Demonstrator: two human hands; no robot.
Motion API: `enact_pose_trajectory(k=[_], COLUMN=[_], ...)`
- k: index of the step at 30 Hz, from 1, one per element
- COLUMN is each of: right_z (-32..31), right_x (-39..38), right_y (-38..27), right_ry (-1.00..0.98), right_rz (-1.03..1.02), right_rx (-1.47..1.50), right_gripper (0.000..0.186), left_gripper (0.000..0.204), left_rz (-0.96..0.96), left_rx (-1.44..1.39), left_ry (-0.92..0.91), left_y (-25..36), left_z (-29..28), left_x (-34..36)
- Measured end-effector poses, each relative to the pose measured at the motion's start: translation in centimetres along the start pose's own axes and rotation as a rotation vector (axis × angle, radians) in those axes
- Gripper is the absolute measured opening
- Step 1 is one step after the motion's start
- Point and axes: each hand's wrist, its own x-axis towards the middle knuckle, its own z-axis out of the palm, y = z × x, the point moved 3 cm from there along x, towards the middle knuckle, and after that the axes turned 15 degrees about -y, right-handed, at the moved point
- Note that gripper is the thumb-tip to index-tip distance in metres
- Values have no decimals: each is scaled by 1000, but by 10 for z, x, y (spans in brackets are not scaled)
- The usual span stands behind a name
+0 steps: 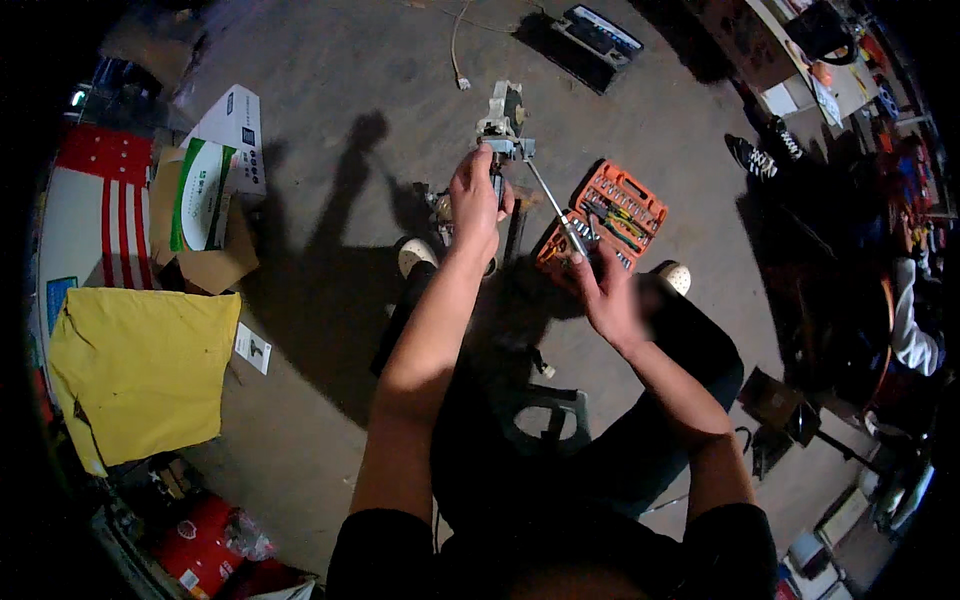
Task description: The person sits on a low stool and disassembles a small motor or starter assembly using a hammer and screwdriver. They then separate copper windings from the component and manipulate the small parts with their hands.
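My left hand (474, 205) is closed round the lower end of a greyish metal assembly (497, 122), held up in front of me. The assembly has a rounded part on its right side; its exact kind I cannot make out. In my right hand (612, 300) is a long thin screwdriver (549, 194), gripped by its handle. Its shaft slants up and left, and its tip is at the lower right edge of the assembly. An orange tool case (655, 205) lies open on the floor behind the screwdriver, with sockets and pliers in it.
A black case (590, 45) lies at the far side, near a cable (457, 50). Cardboard boxes (225, 265) and a yellow cloth (150, 370) are at left. A dark stool (575, 415) stands between my legs. Dark shoes (750, 155) and a cluttered table (850, 90) are at right.
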Motion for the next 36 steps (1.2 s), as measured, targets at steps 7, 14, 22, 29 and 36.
enact_pose_trajectory(k=[7, 14, 22, 29, 36], right_z=[-2, 0, -11, -11, -2], right_x=[-5, 14, 16, 13, 15], right_y=[18, 5, 6, 15, 35], right_ry=[-31, -96, -101, -80, -84], right_rz=[-9, 38, 62, 23, 56], right_rx=[-25, -71, -144, -143, 3], right_gripper=[30, 33, 35, 36, 40], left_gripper=[32, 33, 31, 30, 28], left_rz=[-76, -209, -186, -133, -115], left_rx=[-234, -228, -182, -163, -52], left_ry=[26, 118, 140, 87, 150], left_y=[-17, -30, -37, -42, -43], left_z=[-3, -3, 5, 13, 22], left_x=[13, 15, 17, 19, 21])
